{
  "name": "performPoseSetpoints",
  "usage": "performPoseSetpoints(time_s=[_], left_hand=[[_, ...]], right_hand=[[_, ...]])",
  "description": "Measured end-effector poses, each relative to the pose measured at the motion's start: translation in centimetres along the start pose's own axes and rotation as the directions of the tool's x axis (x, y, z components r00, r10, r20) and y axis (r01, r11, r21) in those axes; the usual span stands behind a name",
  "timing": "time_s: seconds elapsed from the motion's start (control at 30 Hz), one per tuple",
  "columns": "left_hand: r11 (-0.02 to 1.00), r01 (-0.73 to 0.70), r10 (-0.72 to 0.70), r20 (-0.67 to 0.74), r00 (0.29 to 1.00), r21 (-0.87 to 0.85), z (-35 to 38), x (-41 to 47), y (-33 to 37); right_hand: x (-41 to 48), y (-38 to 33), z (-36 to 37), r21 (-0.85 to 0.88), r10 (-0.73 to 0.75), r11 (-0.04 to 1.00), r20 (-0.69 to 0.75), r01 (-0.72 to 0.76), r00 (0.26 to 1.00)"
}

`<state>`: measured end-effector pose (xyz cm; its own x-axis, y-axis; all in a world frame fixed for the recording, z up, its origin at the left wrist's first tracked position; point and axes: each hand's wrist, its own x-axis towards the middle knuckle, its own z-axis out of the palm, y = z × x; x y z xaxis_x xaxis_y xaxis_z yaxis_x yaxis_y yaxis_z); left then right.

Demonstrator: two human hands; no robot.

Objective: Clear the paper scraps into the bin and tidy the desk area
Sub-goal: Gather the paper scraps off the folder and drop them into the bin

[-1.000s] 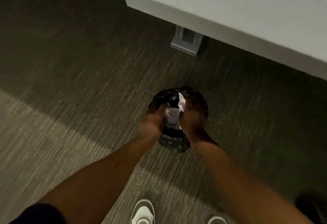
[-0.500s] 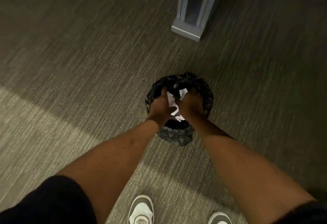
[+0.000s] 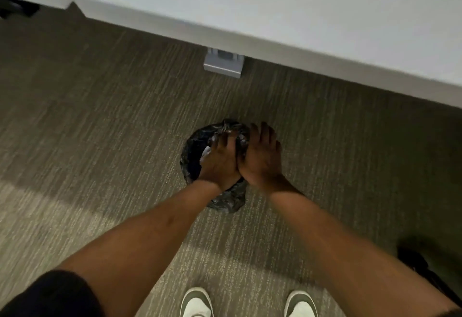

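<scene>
floor: grey-brown ribbed carpet point(image 3: 100, 129) fills most of the frame, lit band lower left
bench: white bench point(image 3: 300, 11) runs across the top, edge slanting down to the upper right; its grey foot point(image 3: 223, 64) sits on the carpet at top centre
bin: small round bin with black liner point(image 3: 193, 156) at frame centre, on the carpet, just in front of the bench edge and apart from it
left grip: left hand point(image 3: 221, 164) directly over the bin mouth, fingers pointing down into it, spread loosely; nothing seen in its hold
right grip: right hand point(image 3: 261, 160) touching the left at the heel, over the bin's right rim, fingers spread flat and open, empty as far as visible
paper scraps: one pale bit point(image 3: 207, 151) shows inside the liner just left of the left hand, below both grips; rest hidden by hands
key relation: scraps lie straight beneath the hands, inside the bin; left hand is nearer the opening's middle
judgement: drop looks done; next likely withdraw upward toward the bench
shoes: two white-toed shoes point(image 3: 197, 303) bottom centre
</scene>
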<state>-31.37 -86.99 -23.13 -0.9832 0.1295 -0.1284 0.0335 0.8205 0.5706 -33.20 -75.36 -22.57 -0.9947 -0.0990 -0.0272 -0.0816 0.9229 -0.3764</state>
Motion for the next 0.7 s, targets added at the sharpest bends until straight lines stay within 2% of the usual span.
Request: performPoseSetpoints(time_s=[0.13,0.27,0.37,0.43,0.5,0.57,0.7], left_hand=[[0.986,-0.038,0.035,0.022,0.999,0.161,-0.6,0.1,6.0],[0.986,-0.047,0.036,0.07,0.997,0.162,-0.6,-1.2,13.2],[0.98,-0.171,0.158,0.132,0.979,0.102,-0.4,-3.0,18.7],[0.962,-0.22,0.181,0.227,0.957,0.164,-0.1,-4.2,22.6],[0.945,-0.273,0.223,0.255,0.941,0.181,0.5,-5.1,26.9],[0.931,-0.341,0.302,0.257,0.918,0.126,1.5,-6.2,31.5],[0.849,-0.526,0.487,0.307,0.817,0.052,4.6,-9.1,41.2]], right_hand=[[-1.9,2.7,-5.8,-0.092,0.076,0.993,-0.003,-0.076,0.997],[-5.1,6.8,-12.2,-0.138,0.215,0.967,-0.01,-0.215,0.976],[-8.8,10.3,-17.8,-0.117,0.328,0.934,-0.094,-0.338,0.94],[-11.8,12.9,-21.5,-0.131,0.404,0.901,-0.097,-0.414,0.91],[-14.9,16.0,-24.8,-0.108,0.475,0.866,-0.129,-0.488,0.871],[-18.3,19.3,-28.5,-0.077,0.54,0.824,-0.195,-0.562,0.819],[-25.9,26.0,-36.0,-0.018,0.67,0.708,-0.299,-0.706,0.679]])
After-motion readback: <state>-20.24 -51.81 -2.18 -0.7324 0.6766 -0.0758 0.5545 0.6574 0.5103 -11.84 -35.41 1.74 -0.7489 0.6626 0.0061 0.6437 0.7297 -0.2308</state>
